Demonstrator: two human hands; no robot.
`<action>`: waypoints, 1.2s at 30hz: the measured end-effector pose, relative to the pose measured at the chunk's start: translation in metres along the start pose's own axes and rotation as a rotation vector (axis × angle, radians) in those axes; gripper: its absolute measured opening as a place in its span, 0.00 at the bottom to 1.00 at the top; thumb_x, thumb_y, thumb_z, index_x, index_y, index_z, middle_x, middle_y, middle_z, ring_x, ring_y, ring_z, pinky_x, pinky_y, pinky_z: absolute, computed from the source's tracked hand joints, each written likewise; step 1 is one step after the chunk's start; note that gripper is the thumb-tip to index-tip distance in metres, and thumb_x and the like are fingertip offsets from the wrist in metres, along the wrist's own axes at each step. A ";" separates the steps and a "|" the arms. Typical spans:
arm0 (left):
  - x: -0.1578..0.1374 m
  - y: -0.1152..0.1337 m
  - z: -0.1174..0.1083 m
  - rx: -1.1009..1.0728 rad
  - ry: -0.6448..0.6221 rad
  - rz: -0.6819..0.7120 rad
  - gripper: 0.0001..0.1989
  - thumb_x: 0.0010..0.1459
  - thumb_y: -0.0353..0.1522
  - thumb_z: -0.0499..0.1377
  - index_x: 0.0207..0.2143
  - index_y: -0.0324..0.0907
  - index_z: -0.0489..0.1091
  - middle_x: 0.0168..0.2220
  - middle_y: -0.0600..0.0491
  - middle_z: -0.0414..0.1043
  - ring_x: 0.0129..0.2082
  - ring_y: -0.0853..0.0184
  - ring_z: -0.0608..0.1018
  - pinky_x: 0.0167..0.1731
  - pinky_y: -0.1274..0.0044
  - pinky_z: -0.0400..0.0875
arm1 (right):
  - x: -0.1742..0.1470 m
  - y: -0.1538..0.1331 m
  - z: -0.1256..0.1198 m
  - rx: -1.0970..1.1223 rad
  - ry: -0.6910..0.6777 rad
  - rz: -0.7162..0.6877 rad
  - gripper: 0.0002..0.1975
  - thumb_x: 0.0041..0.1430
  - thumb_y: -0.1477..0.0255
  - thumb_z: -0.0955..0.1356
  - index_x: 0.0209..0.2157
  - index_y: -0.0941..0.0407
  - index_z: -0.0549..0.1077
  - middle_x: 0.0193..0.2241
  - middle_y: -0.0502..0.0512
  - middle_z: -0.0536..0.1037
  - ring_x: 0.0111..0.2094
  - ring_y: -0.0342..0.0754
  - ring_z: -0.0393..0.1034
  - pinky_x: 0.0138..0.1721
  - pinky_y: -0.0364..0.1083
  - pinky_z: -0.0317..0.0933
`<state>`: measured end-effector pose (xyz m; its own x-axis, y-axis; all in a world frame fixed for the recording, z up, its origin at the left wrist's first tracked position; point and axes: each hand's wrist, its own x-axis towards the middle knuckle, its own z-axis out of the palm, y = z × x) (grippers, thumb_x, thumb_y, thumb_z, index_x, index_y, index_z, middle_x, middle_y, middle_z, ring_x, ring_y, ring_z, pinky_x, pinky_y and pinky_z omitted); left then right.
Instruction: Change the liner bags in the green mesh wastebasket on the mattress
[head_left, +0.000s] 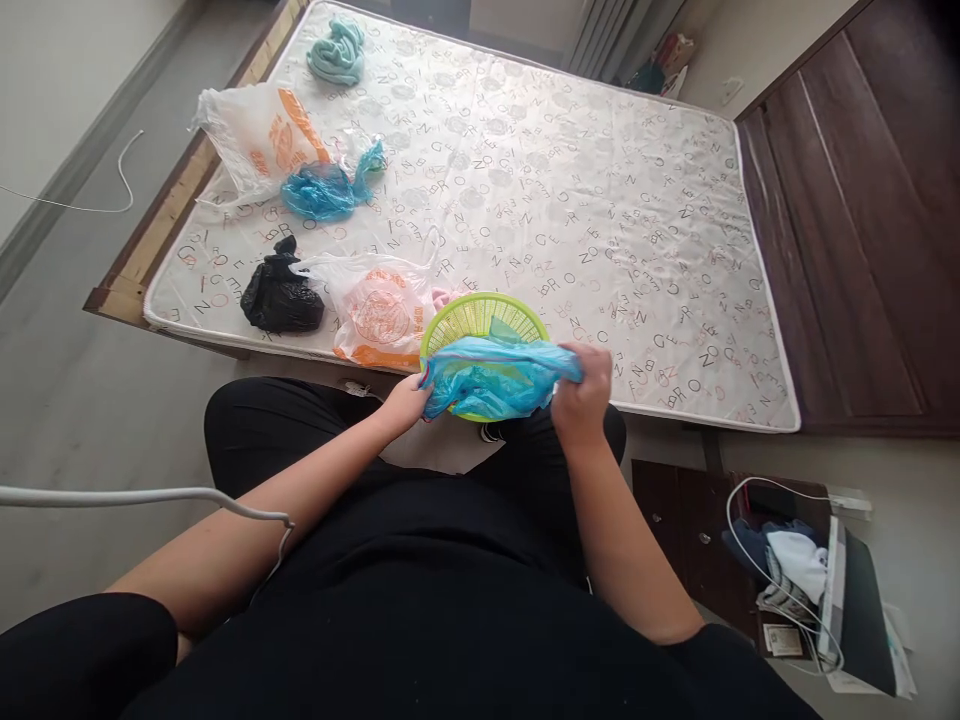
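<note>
A blue plastic bag point(491, 385) is stretched sideways between my two hands, over a lime-green basket point(486, 305). My left hand point(405, 405) is closed on the bag's left end. At the other end my right hand point(585, 385), a little blurred, grips the bag in a fist. The basket sits at the mattress edge in front of my knees, and the bag hides much of its inside. Left of the basket lies a white plastic bag with orange print point(379, 305), next to a knotted black plastic bag point(281, 290).
On the patterned mattress point(600, 220) also lie a crumpled blue bag point(319, 190), another white and orange bag point(262, 135) and a teal cloth point(337, 50). A dark nightstand point(675, 530) with clothes and cables stands at the right. A white cable point(150, 495) crosses my left forearm.
</note>
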<state>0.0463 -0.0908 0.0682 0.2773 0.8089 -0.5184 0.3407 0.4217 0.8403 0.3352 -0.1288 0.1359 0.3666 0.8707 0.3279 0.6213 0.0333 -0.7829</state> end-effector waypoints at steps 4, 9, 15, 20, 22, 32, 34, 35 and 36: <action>0.003 0.008 0.007 -0.088 0.008 0.053 0.25 0.64 0.36 0.56 0.61 0.37 0.72 0.51 0.43 0.81 0.47 0.57 0.82 0.46 0.69 0.78 | -0.003 0.013 -0.018 0.333 0.063 0.492 0.19 0.65 0.53 0.64 0.46 0.51 0.76 0.41 0.55 0.80 0.45 0.54 0.77 0.44 0.53 0.74; 0.002 0.023 0.014 -0.043 -0.031 0.057 0.24 0.66 0.39 0.55 0.60 0.40 0.73 0.42 0.46 0.82 0.38 0.58 0.82 0.40 0.70 0.78 | -0.016 0.003 0.003 0.776 -0.201 0.849 0.22 0.62 0.48 0.65 0.46 0.49 0.74 0.48 0.55 0.82 0.48 0.55 0.78 0.39 0.52 0.76; 0.012 0.022 0.021 -0.085 -0.154 0.082 0.24 0.68 0.44 0.55 0.57 0.40 0.75 0.39 0.46 0.81 0.32 0.61 0.80 0.35 0.71 0.78 | 0.010 -0.015 0.017 0.902 0.079 0.457 0.21 0.67 0.51 0.60 0.44 0.50 0.76 0.47 0.56 0.80 0.57 0.55 0.73 0.58 0.58 0.69; 0.014 0.031 0.028 -0.286 -0.093 -0.013 0.23 0.69 0.43 0.54 0.59 0.40 0.73 0.42 0.43 0.81 0.33 0.60 0.81 0.34 0.69 0.79 | 0.033 0.012 0.015 0.451 0.054 0.101 0.23 0.64 0.47 0.64 0.37 0.53 0.75 0.36 0.54 0.78 0.45 0.56 0.75 0.54 0.58 0.69; 0.013 0.034 0.028 -0.352 -0.046 -0.073 0.23 0.70 0.43 0.54 0.61 0.42 0.71 0.47 0.43 0.81 0.36 0.58 0.82 0.35 0.68 0.79 | 0.034 0.020 0.013 0.206 -0.213 0.079 0.23 0.62 0.46 0.67 0.33 0.53 0.74 0.31 0.54 0.77 0.39 0.56 0.74 0.50 0.58 0.69; 0.012 0.037 0.025 -0.376 0.012 -0.187 0.29 0.67 0.52 0.58 0.61 0.42 0.71 0.44 0.42 0.82 0.33 0.57 0.83 0.30 0.70 0.78 | -0.002 0.023 0.013 -0.155 -0.575 0.315 0.32 0.68 0.42 0.58 0.26 0.52 0.75 0.22 0.59 0.75 0.29 0.58 0.73 0.39 0.56 0.68; 0.012 0.038 0.027 -0.379 0.008 -0.178 0.31 0.66 0.53 0.57 0.61 0.42 0.71 0.45 0.42 0.82 0.33 0.57 0.84 0.29 0.71 0.77 | -0.001 0.031 0.036 -0.071 -0.732 0.263 0.31 0.67 0.42 0.59 0.28 0.52 0.76 0.24 0.58 0.78 0.31 0.58 0.74 0.41 0.55 0.69; 0.012 0.038 0.028 -0.380 0.007 -0.173 0.31 0.67 0.54 0.56 0.60 0.42 0.72 0.45 0.42 0.82 0.34 0.56 0.84 0.29 0.72 0.77 | 0.002 0.036 0.049 -0.041 -0.785 0.262 0.30 0.67 0.43 0.61 0.29 0.52 0.77 0.25 0.58 0.79 0.32 0.57 0.75 0.42 0.54 0.69; 0.012 0.038 0.029 -0.377 0.007 -0.172 0.31 0.67 0.54 0.56 0.59 0.42 0.72 0.45 0.42 0.82 0.34 0.56 0.84 0.28 0.72 0.76 | 0.006 0.040 0.061 -0.025 -0.825 0.281 0.28 0.67 0.44 0.62 0.29 0.52 0.78 0.26 0.58 0.80 0.33 0.57 0.76 0.43 0.54 0.70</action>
<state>0.0887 -0.0768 0.0893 0.2387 0.7159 -0.6562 0.0280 0.6703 0.7415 0.3200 -0.0923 0.0738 -0.1038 0.9229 -0.3707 0.6017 -0.2385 -0.7623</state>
